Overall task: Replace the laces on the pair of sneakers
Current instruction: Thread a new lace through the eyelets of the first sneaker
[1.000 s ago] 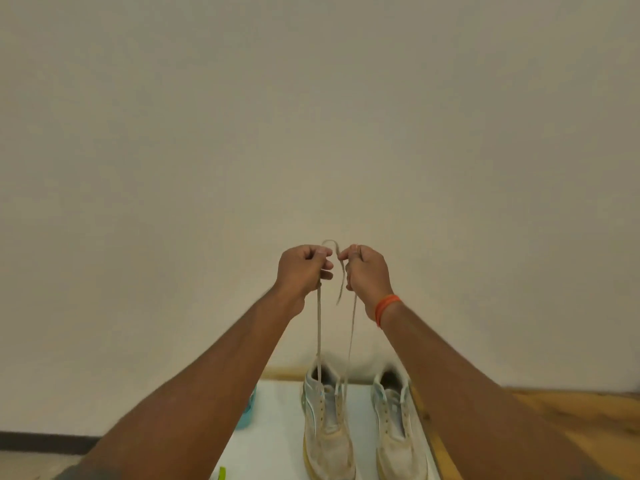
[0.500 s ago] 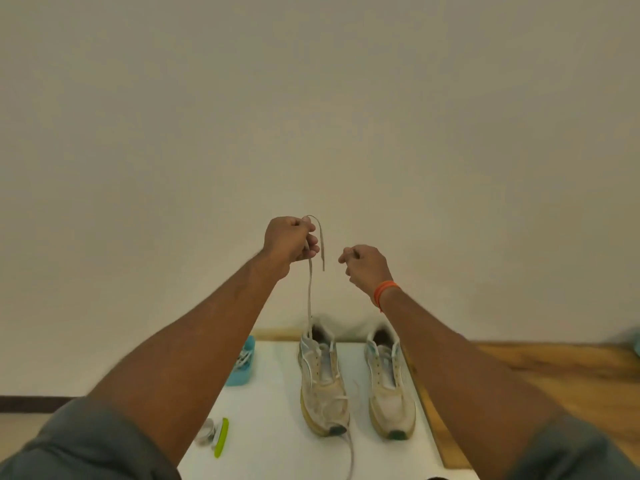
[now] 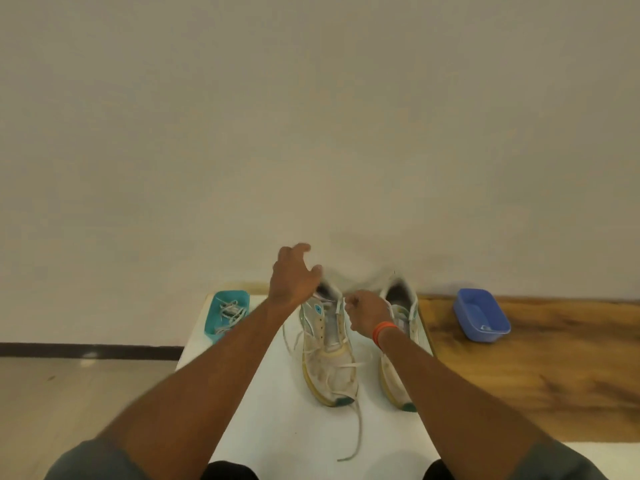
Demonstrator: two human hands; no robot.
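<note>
Right hand [image 3: 365,315], fingers curled, apparently pinches the lace [image 3: 341,304] at the left sneaker's [image 3: 329,355] collar on the white table [image 3: 277,427], heel pointing away, while left hand [image 3: 294,277] hovers spread-fingered just beside.

Left hand [image 3: 294,277] dropped from raised fist to just above the left sneaker [image 3: 327,355] heel, fingers now spread, lace [image 3: 353,431] released. Lace no longer pulled up taut; it lies slack over that sneaker and trails past its toe. Right hand [image 3: 367,317] lowered to its collar, fingers curled.
</note>
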